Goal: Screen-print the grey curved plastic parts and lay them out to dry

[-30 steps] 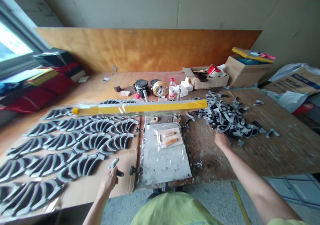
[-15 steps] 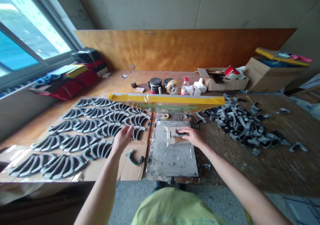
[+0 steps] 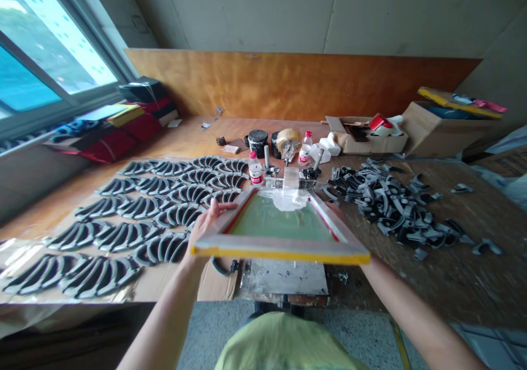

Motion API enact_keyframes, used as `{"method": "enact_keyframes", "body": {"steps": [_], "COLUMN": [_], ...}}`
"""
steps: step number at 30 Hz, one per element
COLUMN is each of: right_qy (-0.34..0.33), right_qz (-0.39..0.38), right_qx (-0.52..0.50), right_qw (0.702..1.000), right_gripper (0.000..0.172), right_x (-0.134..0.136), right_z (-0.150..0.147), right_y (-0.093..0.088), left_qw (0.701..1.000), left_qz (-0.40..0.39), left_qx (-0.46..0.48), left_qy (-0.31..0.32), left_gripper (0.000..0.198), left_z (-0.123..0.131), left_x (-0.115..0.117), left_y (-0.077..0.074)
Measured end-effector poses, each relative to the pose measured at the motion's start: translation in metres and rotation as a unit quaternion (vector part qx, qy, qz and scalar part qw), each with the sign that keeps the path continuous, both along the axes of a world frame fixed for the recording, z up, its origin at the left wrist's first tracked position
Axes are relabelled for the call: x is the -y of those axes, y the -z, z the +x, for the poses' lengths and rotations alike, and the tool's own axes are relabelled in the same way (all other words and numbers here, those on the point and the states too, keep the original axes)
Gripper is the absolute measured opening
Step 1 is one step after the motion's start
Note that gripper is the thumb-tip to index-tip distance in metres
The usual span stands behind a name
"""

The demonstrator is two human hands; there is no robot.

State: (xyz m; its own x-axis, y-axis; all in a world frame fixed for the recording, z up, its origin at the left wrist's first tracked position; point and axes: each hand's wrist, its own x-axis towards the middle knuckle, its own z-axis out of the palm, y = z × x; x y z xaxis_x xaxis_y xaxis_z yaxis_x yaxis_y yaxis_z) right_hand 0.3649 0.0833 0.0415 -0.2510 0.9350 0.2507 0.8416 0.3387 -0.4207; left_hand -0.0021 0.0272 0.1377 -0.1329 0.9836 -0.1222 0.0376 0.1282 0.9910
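Observation:
A screen printing frame (image 3: pixel 280 242) with yellow tape along its near edge lies low over the grey base plate (image 3: pixel 285 276), tilted with its near edge raised. Its green mesh shows a pale patch at the far end. My left hand (image 3: pixel 208 222) holds the frame's left side, fingers stretched along the rail. At the right rail is my right hand (image 3: pixel 336 212), mostly hidden by the frame, gripping that side. Rows of curved grey plastic parts (image 3: pixel 181 216) lie to the left. The part on the plate is hidden under the frame.
A heap of loose grey parts (image 3: pixel 395 205) lies on the right. Behind the frame stand a bottle with a red cap (image 3: pixel 256 169), a black tub (image 3: pixel 258 142) and a tape roll (image 3: pixel 288 139). Cardboard boxes (image 3: pixel 370 142) stand at the back right.
The screen printing frame has swung down from its raised position toward me, over the plate. My hands have gone from the parts and plate to its two sides.

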Motion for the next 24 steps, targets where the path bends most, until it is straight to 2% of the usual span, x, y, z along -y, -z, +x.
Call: {"method": "enact_keyframes", "body": {"steps": [3, 5, 7, 10, 12, 14, 19, 22, 24], "right_qy": [0.038, 0.004, -0.036, -0.042, -0.039, -0.057, -0.189, -0.262, -0.291], "right_qz": [0.054, 0.069, 0.051, -0.016, -0.051, -0.047, -0.005, -0.008, -0.019], "right_qx": [-0.007, 0.018, 0.071, 0.137, 0.163, 0.177, 0.157, 0.156, 0.156], "right_qw": [0.998, 0.997, 0.996, 0.990, 0.985, 0.981, 0.969, 0.952, 0.944], "right_gripper": [0.035, 0.045, 0.051, 0.035, 0.021, 0.011, 0.025, 0.028, 0.028], "right_x": [-0.029, -0.045, -0.058, -0.067, -0.065, -0.056, -0.008, 0.008, 0.006], "right_z": [-0.003, -0.025, -0.052, -0.080, -0.086, -0.085, -0.069, -0.054, -0.049], "right_y": [-0.025, -0.035, -0.039, -0.033, -0.025, -0.016, -0.005, -0.013, -0.020], "left_qw": [0.993, 0.992, 0.992, 0.991, 0.990, 0.989, 0.988, 0.988, 0.987], "left_qz": [-0.111, -0.121, -0.111, -0.107, -0.113, -0.124, -0.136, -0.137, -0.138], "left_qx": [-0.016, -0.028, -0.049, -0.080, -0.081, -0.075, -0.065, -0.075, -0.086], "left_qy": [0.038, 0.036, 0.028, 0.025, 0.029, 0.028, 0.016, 0.012, 0.011], "left_gripper": [0.064, 0.077, 0.083, 0.080, 0.078, 0.077, 0.076, 0.075, 0.074], "left_z": [-0.004, -0.001, 0.002, 0.005, 0.005, 0.004, 0.004, 0.004, 0.004], "left_x": [0.032, 0.044, 0.049, 0.049, 0.049, 0.049, 0.050, 0.049, 0.049], "left_y": [0.044, 0.079, 0.111, 0.142, 0.150, 0.153, 0.154, 0.159, 0.162]}}
